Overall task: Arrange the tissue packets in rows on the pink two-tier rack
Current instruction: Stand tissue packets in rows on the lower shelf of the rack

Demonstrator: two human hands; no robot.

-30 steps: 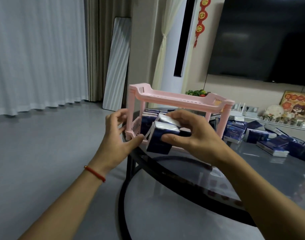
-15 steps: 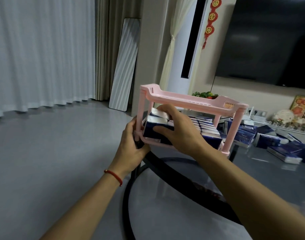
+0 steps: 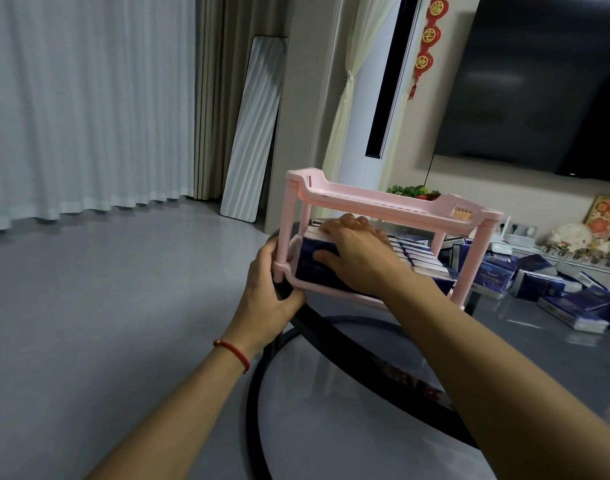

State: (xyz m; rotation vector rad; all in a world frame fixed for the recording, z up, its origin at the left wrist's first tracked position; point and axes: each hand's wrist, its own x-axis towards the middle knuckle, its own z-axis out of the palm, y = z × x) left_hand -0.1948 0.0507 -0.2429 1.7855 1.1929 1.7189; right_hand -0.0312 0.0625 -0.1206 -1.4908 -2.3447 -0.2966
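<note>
**Lower tier in hand, packet at the near-left corner**

We find the pink two-tier rack (image 3: pixel 383 202), moulded plastic with round posts and slotted tray walls, standing at the edge of a round, glossy glass surface (image 3: pixel 366 393) with a black rim. Our left hand (image 3: pixel 272 292) grips the rack's near-left post at its foot, fingers curled round the base of the post. Our right hand (image 3: pixel 355 254) reaches into the lower tier and holds a dark blue tissue packet (image 3: pixel 310 268) at the near-left corner, thumb on its front face and fingers (image 3: pixel 348 225) bent over its pale top edge. The packet is a soft rectangular block in shiny film. Behind it, a row of packets (image 3: pixel 418 258) stands upright on the same tier, pale tops aligned, running toward the far right post. The upper tier carries nothing we can see. Loose packets (image 3: pixel 539 282) lie heaped on the surface to the right of the rack. A red cord bracelet (image 3: pixel 234 353) circles the left wrist.
</note>
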